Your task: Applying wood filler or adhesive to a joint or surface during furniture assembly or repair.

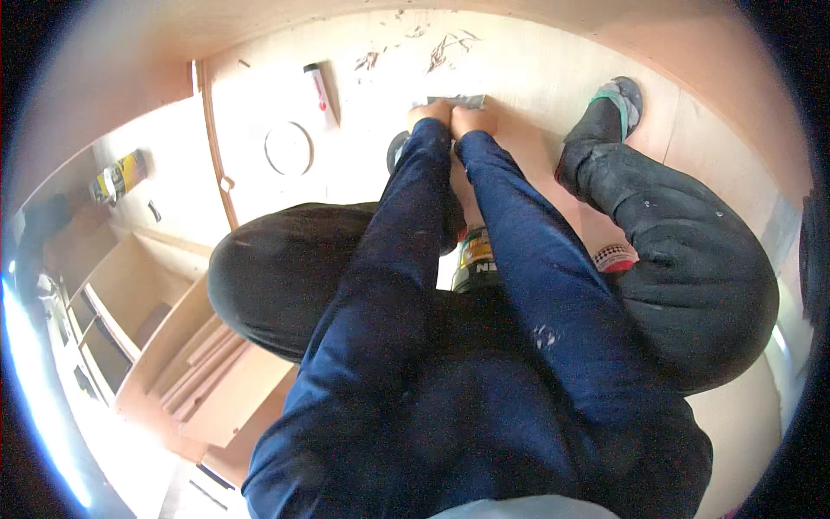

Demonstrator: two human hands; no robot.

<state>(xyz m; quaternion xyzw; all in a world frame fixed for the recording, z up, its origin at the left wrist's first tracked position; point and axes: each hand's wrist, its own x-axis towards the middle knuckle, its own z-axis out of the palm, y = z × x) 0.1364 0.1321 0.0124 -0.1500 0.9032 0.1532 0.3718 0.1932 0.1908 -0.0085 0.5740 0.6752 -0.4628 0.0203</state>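
Both my arms, in dark blue sleeves, reach forward to a pale wooden panel (372, 95). My left hand (430, 113) and my right hand (475, 120) sit close together, fingers closed on a wide flat grey scraper blade (456, 101). The blade lies low against the panel; its handle, if any, is hidden by my hands. Thin dark shavings (450, 52) are scattered beyond it. To the left rest a white tube with a black cap (320, 97) and a thin pale ring (288, 149).
Between my legs stands a yellow and black can (475, 259), partly covered by my arm. A red and white round container (615, 257) is by my right knee. Another yellow can (119, 177) lies far left. Wooden strips (203, 368) fill an open frame at lower left.
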